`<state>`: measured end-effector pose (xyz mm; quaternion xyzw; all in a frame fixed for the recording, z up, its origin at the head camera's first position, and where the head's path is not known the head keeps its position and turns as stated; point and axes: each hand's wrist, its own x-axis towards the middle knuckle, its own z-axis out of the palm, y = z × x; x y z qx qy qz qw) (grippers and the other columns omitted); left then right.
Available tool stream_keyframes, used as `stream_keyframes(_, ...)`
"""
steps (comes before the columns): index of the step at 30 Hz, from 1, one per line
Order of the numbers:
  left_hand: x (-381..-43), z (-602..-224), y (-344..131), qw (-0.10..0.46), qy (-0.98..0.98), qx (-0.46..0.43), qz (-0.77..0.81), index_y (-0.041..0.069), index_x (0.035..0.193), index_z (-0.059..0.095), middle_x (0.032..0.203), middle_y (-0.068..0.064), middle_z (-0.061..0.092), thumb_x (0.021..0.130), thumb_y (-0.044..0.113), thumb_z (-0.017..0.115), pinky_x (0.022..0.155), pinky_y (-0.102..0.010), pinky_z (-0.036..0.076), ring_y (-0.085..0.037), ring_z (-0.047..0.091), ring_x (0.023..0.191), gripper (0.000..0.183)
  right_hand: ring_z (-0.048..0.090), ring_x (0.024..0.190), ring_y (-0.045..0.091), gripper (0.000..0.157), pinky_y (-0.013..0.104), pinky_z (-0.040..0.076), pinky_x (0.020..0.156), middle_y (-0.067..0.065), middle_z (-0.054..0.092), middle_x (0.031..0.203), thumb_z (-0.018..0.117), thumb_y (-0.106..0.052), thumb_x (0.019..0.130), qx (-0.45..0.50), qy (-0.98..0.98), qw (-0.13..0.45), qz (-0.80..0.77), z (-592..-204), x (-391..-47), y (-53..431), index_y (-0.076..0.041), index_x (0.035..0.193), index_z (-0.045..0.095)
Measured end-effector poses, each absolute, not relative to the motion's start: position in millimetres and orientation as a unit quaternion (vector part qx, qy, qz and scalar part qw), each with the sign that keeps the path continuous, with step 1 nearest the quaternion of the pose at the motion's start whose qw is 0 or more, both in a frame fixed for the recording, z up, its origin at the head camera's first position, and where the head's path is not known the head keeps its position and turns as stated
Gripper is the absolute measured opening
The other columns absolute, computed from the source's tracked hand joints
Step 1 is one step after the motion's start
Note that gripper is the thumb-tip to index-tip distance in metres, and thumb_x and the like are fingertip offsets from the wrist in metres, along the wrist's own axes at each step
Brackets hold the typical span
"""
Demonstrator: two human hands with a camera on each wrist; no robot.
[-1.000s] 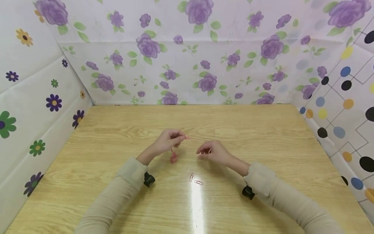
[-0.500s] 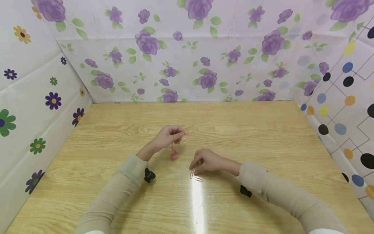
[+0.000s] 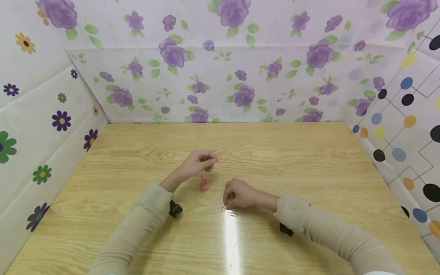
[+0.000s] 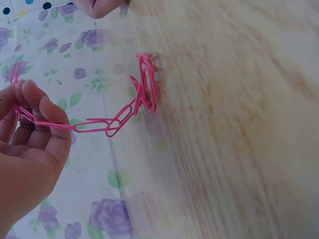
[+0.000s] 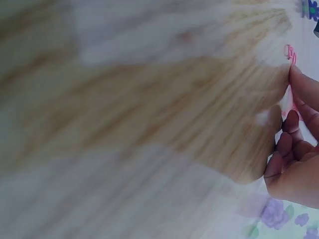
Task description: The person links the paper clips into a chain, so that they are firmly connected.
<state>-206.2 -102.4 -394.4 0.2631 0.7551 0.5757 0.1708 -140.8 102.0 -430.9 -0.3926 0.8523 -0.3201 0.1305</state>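
Note:
My left hand (image 3: 196,165) pinches a chain of pink paper clips (image 3: 204,184) between thumb and fingers. One end clip sticks out past the fingertips, and the rest dangles below the hand. In the left wrist view the linked clips (image 4: 97,124) run across the fingers to a bunched end on or just over the wood. Lower and to the right, my right hand (image 3: 239,194) pinches a single pink paper clip (image 3: 223,208) at the tabletop, its upper end hidden by the fingertips. Another loose paper clip (image 3: 233,214) lies close beside that hand.
The wooden table (image 3: 292,152) reaches back to a flowered cloth wall (image 3: 213,84). Patterned cloth also stands along the left and right sides. A bright reflection (image 3: 232,244) crosses the tabletop below the loose clip.
My right hand has come down and toward the left, and its fingers now hold one of the two loose clips, which has tilted. The left hand stays nearly in place with the chain.

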Motion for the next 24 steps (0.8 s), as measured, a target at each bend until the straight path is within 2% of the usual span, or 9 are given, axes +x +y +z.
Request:
stream_keyframes(6,-206,-396,-103,0.173,0.754,0.258,0.579,-0.004,0.093,0.061,0.067,-0.01,0.052,0.092,0.008,0.053,0.053,-0.031,0.04,-0.015,0.044,0.058,0.015,0.046,0.073,0.006,0.01,0.022,0.039,0.068,-0.008,0.056,0.074,0.073,-0.011,0.076,-0.367,0.849,0.156,-0.347,-429,-142,107,-0.012,0.071,0.064)
stream_keyframes(10,-206,-396,-102,0.174,0.752,0.256,0.583,-0.003,0.093,0.061,0.067,-0.011,0.052,0.092,0.009,0.053,0.052,-0.033,0.037,-0.018,0.043,0.057,0.015,0.051,0.065,0.006,0.009,0.022,0.044,0.062,-0.005,0.059,0.07,0.069,-0.007,0.08,-0.324,0.84,0.161,-0.405,-420,-147,114,-0.009,0.073,0.063)
stream_keyframes(18,-205,-393,-101,0.181,0.746,0.259,0.586,-0.003,0.093,0.061,0.067,-0.007,0.053,0.092,0.01,0.053,0.053,-0.034,0.038,-0.017,0.044,0.057,0.015,0.052,0.063,0.009,0.008,0.023,0.045,0.058,-0.002,0.06,0.07,0.069,-0.007,0.079,-0.288,0.84,0.137,-0.439,-407,-153,124,-0.01,0.074,0.064)
stream_keyframes(24,-202,-392,-100,0.19,0.737,0.258,0.595,-0.003,0.092,0.061,0.067,-0.008,0.053,0.092,0.008,0.053,0.049,-0.034,0.036,-0.017,0.045,0.058,0.013,0.053,0.065,0.01,0.006,0.024,0.046,0.059,-0.001,0.061,0.073,0.068,-0.008,0.081,-0.271,0.836,0.111,-0.464,-403,-156,130,-0.004,0.079,0.064)
